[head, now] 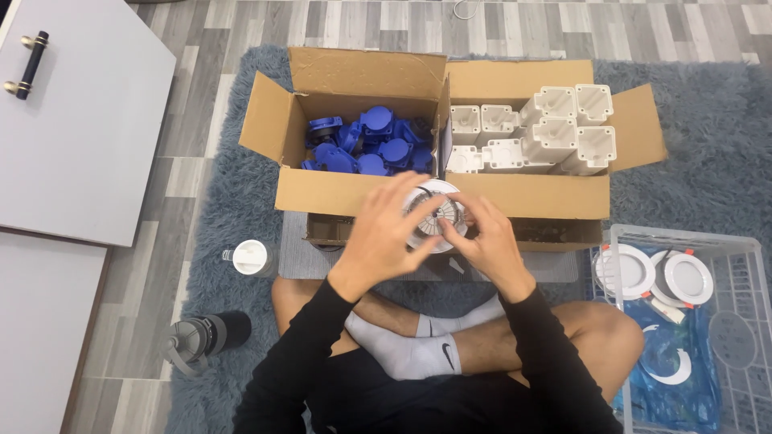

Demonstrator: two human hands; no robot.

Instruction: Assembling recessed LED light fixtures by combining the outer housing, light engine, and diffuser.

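A person seated cross-legged on a grey shag rug (241,201) grips a round white light fixture (433,214) with both hands just in front of a divided cardboard box (362,191). The left hand (386,233) wraps its fingers over the fixture's left side, while the right hand (486,237) pinches its right edge. The box's left compartment holds blue plastic parts (366,145); its right compartment holds white square housings (555,128). To the person's right, a clear plastic crate (748,249) contains finished white round lights (683,277). A white-lidded cup (251,257) and a dark bottle (205,336) stand on the rug to the left.
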